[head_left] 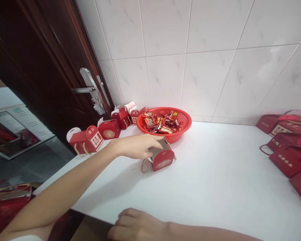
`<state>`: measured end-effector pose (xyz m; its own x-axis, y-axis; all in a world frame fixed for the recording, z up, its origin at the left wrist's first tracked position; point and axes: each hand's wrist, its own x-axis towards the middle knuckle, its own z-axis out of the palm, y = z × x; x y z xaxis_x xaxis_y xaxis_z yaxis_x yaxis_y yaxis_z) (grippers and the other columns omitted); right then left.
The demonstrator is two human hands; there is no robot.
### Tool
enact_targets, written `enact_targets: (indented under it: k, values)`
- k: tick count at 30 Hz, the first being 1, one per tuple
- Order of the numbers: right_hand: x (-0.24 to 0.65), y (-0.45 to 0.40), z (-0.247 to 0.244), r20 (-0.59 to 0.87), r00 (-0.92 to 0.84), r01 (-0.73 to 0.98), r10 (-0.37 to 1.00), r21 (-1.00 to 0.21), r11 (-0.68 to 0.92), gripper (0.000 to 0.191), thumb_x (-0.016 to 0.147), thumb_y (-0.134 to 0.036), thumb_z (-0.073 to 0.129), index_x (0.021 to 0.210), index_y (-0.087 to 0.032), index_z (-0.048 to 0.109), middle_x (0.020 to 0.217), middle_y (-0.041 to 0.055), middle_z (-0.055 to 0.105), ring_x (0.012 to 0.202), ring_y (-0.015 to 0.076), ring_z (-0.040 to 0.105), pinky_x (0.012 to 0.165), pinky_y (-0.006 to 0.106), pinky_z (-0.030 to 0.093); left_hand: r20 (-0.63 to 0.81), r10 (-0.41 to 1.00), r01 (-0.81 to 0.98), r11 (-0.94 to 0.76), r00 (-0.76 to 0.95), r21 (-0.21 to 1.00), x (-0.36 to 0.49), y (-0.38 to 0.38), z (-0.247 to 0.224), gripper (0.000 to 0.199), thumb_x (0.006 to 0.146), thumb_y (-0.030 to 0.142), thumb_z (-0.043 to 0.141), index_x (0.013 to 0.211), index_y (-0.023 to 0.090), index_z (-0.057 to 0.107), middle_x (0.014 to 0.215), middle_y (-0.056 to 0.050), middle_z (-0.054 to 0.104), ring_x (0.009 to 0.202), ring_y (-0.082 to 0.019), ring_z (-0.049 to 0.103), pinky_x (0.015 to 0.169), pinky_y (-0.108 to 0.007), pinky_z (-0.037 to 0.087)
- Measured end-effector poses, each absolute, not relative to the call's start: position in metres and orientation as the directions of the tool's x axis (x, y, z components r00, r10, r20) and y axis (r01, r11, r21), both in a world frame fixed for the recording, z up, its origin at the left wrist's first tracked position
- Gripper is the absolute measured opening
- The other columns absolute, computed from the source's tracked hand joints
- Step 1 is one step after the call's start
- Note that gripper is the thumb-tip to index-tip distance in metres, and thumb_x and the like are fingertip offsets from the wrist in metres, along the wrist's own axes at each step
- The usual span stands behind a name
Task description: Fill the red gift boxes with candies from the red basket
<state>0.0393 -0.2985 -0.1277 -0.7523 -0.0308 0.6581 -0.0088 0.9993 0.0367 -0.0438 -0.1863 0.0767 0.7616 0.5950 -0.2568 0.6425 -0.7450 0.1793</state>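
A small red gift box (162,160) with a gold emblem and twine handles stands on the white table (215,187), its top open. My left hand (136,146) grips its upper left side, index finger stretched across the top and thumb bent at the near rim. Just behind the box is a red plastic basket (188,125) with several wrapped snacks (163,122). At the table's front edge my right hand (137,225) rests low with curled fingers. Its palm is hidden, so I cannot see whether anything is in it.
Several red gift boxes (86,140) line the table's left side, lids raised. More red boxes (288,157) crowd the right edge. White wall tiles (165,80) rise behind. A dark wooden door (47,63) with a metal handle is at left. Red bags (10,204) lie lower left.
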Motion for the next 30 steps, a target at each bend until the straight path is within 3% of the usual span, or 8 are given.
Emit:
enact_targets:
  k: [3, 7, 11, 14, 17, 22, 26, 30]
  values:
    - [0.052, -0.283, -0.093, 0.839, -0.544, 0.076, 0.016, 0.031, 0.997, 0.016, 0.095, -0.025, 0.051, 0.084, -0.016, 0.059, 0.074, -0.0004, 0.058, 0.064, 0.0129, 0.045, 0.066, 0.028, 0.041, -0.242, 0.6, 0.645, -0.735, 0.762, 0.208, -0.043, -0.179, 0.072, 0.041, 0.079, 0.013, 0.058, 0.118, 0.023, 0.069, 0.138, -0.005, 0.06, 0.106, -0.023, 0.066, 0.076, -0.023, 0.046]
    - [0.084, -0.253, -0.044, 0.907, -0.395, 0.317, 0.147, -0.016, 0.948, 0.018, 0.09, -0.014, 0.043, 0.085, -0.014, 0.061, 0.069, 0.0035, 0.059, 0.068, 0.0173, 0.047, 0.066, 0.032, 0.038, -0.186, 0.597, 0.625, -0.735, 0.78, 0.262, -0.044, -0.171, 0.057, 0.055, 0.074, 0.01, 0.061, 0.127, 0.023, 0.065, 0.145, -0.007, 0.056, 0.126, -0.029, 0.056, 0.092, -0.028, 0.047]
    - [0.113, -0.223, -0.022, 0.85, -0.356, 0.525, 0.389, -0.163, 0.835, 0.019, 0.091, -0.012, 0.044, 0.082, -0.017, 0.06, 0.078, 0.0064, 0.065, 0.073, 0.0188, 0.052, 0.067, 0.032, 0.036, -0.092, 0.544, 0.525, -0.731, 0.834, 0.435, -0.046, -0.168, 0.043, 0.04, 0.075, 0.011, 0.06, 0.112, 0.021, 0.07, 0.118, -0.005, 0.07, 0.106, -0.026, 0.066, 0.086, -0.029, 0.05]
    - [0.126, -0.209, -0.018, 0.739, -0.387, 0.642, 0.551, -0.213, 0.736, 0.016, 0.089, -0.01, 0.05, 0.081, -0.017, 0.062, 0.079, 0.0059, 0.067, 0.07, 0.0176, 0.053, 0.068, 0.031, 0.036, -0.117, 0.589, 0.57, -0.683, 0.8, 0.457, -0.046, -0.169, 0.041, 0.034, 0.072, 0.013, 0.061, 0.104, 0.02, 0.071, 0.11, -0.004, 0.07, 0.092, -0.024, 0.067, 0.075, -0.027, 0.051]
    - [0.134, -0.205, -0.009, 0.587, -0.415, 0.735, 0.695, -0.235, 0.636, 0.013, 0.09, -0.012, 0.054, 0.089, -0.016, 0.066, 0.088, 0.007, 0.071, 0.08, 0.0198, 0.059, 0.075, 0.033, 0.038, -0.128, 0.617, 0.606, -0.675, 0.777, 0.42, -0.045, -0.172, 0.043, 0.033, 0.072, 0.017, 0.062, 0.104, 0.021, 0.07, 0.115, -0.004, 0.067, 0.093, -0.023, 0.066, 0.072, -0.026, 0.05]
    - [0.149, -0.21, 0.019, 0.26, -0.314, 0.867, 0.913, -0.313, 0.387, 0.019, 0.091, -0.037, 0.066, 0.093, -0.018, 0.067, 0.095, 0.008, 0.071, 0.088, 0.0239, 0.063, 0.073, 0.033, 0.038, -0.11, 0.673, 0.65, -0.638, 0.731, 0.414, -0.049, -0.182, 0.044, 0.056, 0.077, 0.023, 0.064, 0.132, 0.028, 0.058, 0.142, -0.005, 0.054, 0.127, -0.029, 0.055, 0.091, -0.029, 0.049]
    - [0.167, -0.213, 0.031, 0.027, -0.35, 0.84, 0.936, -0.432, 0.327, 0.034, 0.083, -0.052, 0.072, 0.097, -0.021, 0.066, 0.088, 0.0045, 0.069, 0.081, 0.0227, 0.063, 0.063, 0.029, 0.037, -0.135, 0.741, 0.71, -0.55, 0.658, 0.44, -0.056, -0.187, 0.039, 0.073, 0.08, 0.039, 0.068, 0.149, 0.035, 0.043, 0.161, -0.005, 0.034, 0.144, -0.035, 0.038, 0.098, -0.035, 0.049]
    - [0.175, -0.21, 0.028, -0.125, -0.422, 0.834, 0.898, -0.441, 0.331, 0.046, 0.074, -0.049, 0.08, 0.108, -0.022, 0.065, 0.103, 0.0066, 0.068, 0.092, 0.0255, 0.063, 0.067, 0.029, 0.04, -0.208, 0.799, 0.793, -0.454, 0.564, 0.407, -0.061, -0.192, 0.036, 0.084, 0.078, 0.049, 0.07, 0.154, 0.035, 0.036, 0.166, -0.006, 0.022, 0.148, -0.038, 0.029, 0.102, -0.039, 0.048]
